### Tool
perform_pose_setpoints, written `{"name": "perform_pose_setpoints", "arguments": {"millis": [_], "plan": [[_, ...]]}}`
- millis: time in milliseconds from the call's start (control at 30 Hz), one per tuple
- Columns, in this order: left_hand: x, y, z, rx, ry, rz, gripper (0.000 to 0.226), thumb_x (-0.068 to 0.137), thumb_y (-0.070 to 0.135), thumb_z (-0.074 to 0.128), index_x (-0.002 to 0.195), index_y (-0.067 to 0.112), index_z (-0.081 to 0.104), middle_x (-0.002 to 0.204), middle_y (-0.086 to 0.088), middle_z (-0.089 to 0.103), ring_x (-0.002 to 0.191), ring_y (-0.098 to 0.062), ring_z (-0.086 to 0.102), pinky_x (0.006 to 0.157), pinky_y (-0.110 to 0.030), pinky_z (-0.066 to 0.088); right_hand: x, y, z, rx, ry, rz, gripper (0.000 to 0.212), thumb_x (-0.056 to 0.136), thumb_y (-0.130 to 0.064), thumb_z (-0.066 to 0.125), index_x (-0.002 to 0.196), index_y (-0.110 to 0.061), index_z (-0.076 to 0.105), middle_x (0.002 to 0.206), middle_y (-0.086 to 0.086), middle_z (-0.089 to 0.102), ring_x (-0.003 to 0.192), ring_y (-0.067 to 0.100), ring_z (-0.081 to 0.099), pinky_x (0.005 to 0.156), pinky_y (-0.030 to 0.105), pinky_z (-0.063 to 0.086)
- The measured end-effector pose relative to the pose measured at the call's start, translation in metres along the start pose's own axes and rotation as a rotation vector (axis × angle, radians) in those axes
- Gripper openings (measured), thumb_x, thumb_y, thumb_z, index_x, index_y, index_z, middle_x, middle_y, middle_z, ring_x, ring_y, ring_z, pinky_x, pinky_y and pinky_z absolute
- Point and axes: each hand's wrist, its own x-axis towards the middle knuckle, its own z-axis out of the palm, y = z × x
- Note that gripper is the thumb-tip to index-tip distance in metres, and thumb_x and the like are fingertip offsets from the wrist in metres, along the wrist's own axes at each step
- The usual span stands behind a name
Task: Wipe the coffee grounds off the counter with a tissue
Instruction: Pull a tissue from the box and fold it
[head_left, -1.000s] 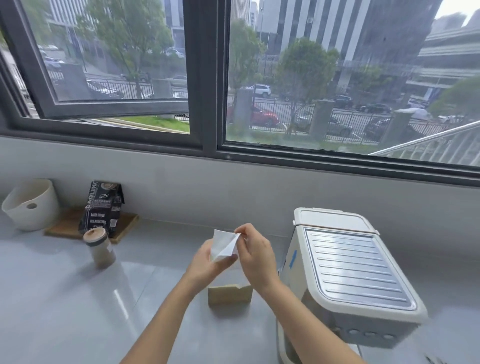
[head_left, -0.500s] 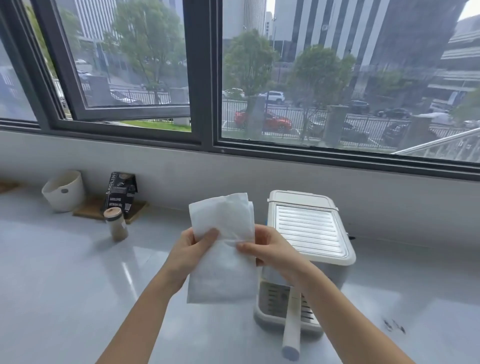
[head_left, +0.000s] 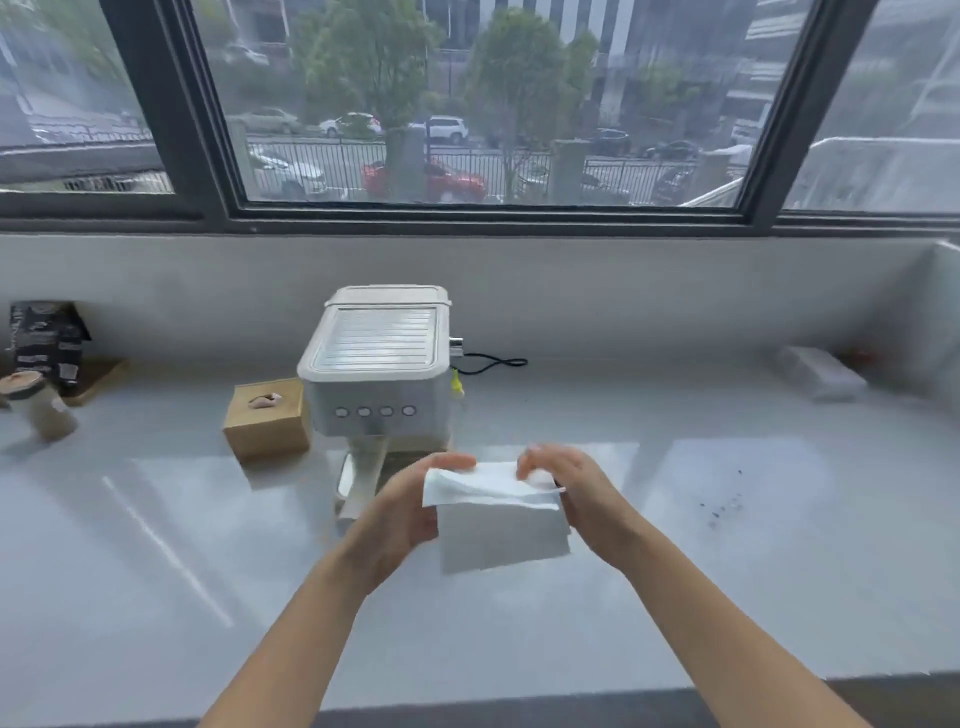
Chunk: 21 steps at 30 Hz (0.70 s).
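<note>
2 hands, left hand (head_left: 410, 512) and right hand (head_left: 574, 491), pinch 1 tissue (head_left: 496, 519); 1 patch of coffee grounds (head_left: 724, 506) lies right of them on open counter (head_left: 779, 597).

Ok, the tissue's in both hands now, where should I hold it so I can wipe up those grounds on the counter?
Probably bunch the folded top edge of the tissue into the right hand, gripping from above so the loose lower sheet hangs as the wiping face. The left hand can let go. The coffee grounds lie on the counter to the right, nearest that hand.
</note>
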Motion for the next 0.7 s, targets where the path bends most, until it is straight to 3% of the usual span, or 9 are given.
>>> {"name": "perform_pose_setpoints", "arguments": {"millis": [67, 167, 267, 333, 400, 467, 533, 600, 700], "plan": [[0.006, -0.034, 0.023, -0.153, 0.103, -0.07, 0.031, 0.089, 0.035, 0.045, 0.107, 0.025, 0.068, 0.093, 0.003, 0.071, 0.079, -0.016, 0.064, 0.063, -0.026, 0.052, -0.019, 0.028, -0.02, -0.063, 0.066, 0.003, 0.012, 0.077, -0.027, 0.064, 0.088, -0.023, 0.063, 0.081, -0.002, 0.053, 0.064, 0.01, 0.052, 0.054, 0.019, 0.044], [0.006, -0.087, 0.047, -0.274, 0.246, -0.278, 0.041, 0.09, 0.047, 0.042, 0.119, 0.02, 0.054, 0.11, 0.0, 0.061, 0.088, -0.016, 0.061, 0.076, -0.034, 0.051, -0.039, 0.068, -0.032, -0.087, 0.254, 0.06, 0.036, 0.082, -0.009, 0.064, 0.111, -0.026, 0.053, 0.098, 0.003, 0.06, 0.082, 0.016, 0.058, 0.068, 0.022, 0.051], [0.003, -0.126, 0.068, -0.214, 0.288, -0.475, 0.06, 0.087, 0.059, 0.043, 0.133, 0.021, 0.04, 0.131, -0.003, 0.052, 0.112, -0.024, 0.058, 0.092, -0.043, 0.048, -0.045, 0.096, -0.028, -0.214, 0.339, -0.006, 0.021, 0.081, -0.002, 0.057, 0.092, -0.019, 0.058, 0.085, -0.003, 0.059, 0.079, 0.014, 0.055, 0.062, 0.012, 0.045], [0.006, -0.142, 0.081, -0.246, 0.323, -0.515, 0.07, 0.084, 0.063, 0.044, 0.14, 0.023, 0.031, 0.138, -0.004, 0.042, 0.122, -0.027, 0.052, 0.1, -0.046, 0.043, -0.043, 0.11, -0.022, -0.371, 0.353, -0.08, 0.022, 0.078, 0.0, 0.055, 0.079, -0.022, 0.058, 0.083, -0.006, 0.059, 0.079, 0.011, 0.056, 0.064, 0.017, 0.045], [0.014, -0.149, 0.09, -0.379, 0.333, -0.471, 0.062, 0.084, 0.061, 0.047, 0.132, 0.022, 0.042, 0.131, -0.004, 0.049, 0.118, -0.025, 0.054, 0.098, -0.042, 0.043, -0.041, 0.124, -0.016, -0.515, 0.316, -0.148, 0.024, 0.073, 0.001, 0.055, 0.078, -0.023, 0.058, 0.086, -0.008, 0.056, 0.082, 0.009, 0.055, 0.067, 0.025, 0.048], [0.025, -0.148, 0.095, -0.532, 0.32, -0.409, 0.051, 0.081, 0.053, 0.053, 0.111, 0.013, 0.058, 0.102, -0.007, 0.065, 0.094, -0.02, 0.063, 0.083, -0.033, 0.049, -0.038, 0.137, -0.009, -0.592, 0.188, -0.15, 0.025, 0.07, 0.0, 0.054, 0.081, -0.022, 0.058, 0.09, -0.007, 0.054, 0.085, 0.01, 0.055, 0.07, 0.03, 0.05], [0.038, -0.147, 0.097, -0.554, 0.409, -0.393, 0.039, 0.085, 0.039, 0.054, 0.11, 0.009, 0.061, 0.088, -0.007, 0.064, 0.081, -0.02, 0.062, 0.072, -0.03, 0.049, -0.036, 0.149, -0.002, -0.568, 0.049, -0.11, 0.024, 0.071, -0.003, 0.051, 0.085, -0.021, 0.058, 0.095, -0.005, 0.055, 0.089, 0.012, 0.055, 0.074, 0.032, 0.049], [0.05, -0.147, 0.096, -0.392, 0.548, -0.38, 0.033, 0.092, 0.022, 0.046, 0.121, 0.015, 0.058, 0.101, -0.006, 0.064, 0.089, -0.024, 0.061, 0.075, -0.033, 0.049, -0.033, 0.157, -0.002, -0.512, -0.023, -0.075, 0.022, 0.076, -0.011, 0.052, 0.094, -0.022, 0.058, 0.101, -0.008, 0.059, 0.093, 0.008, 0.056, 0.083, 0.029, 0.047], [0.068, -0.143, 0.097, -0.17, 0.678, -0.332, 0.046, 0.092, 0.009, 0.034, 0.131, 0.023, 0.052, 0.129, -0.004, 0.059, 0.117, -0.028, 0.056, 0.101, -0.041, 0.044, -0.024, 0.161, -0.012, -0.533, -0.063, -0.068, 0.025, 0.082, -0.03, 0.052, 0.106, -0.032, 0.058, 0.11, -0.016, 0.063, 0.102, -0.003, 0.054, 0.091, 0.019, 0.042]]}}
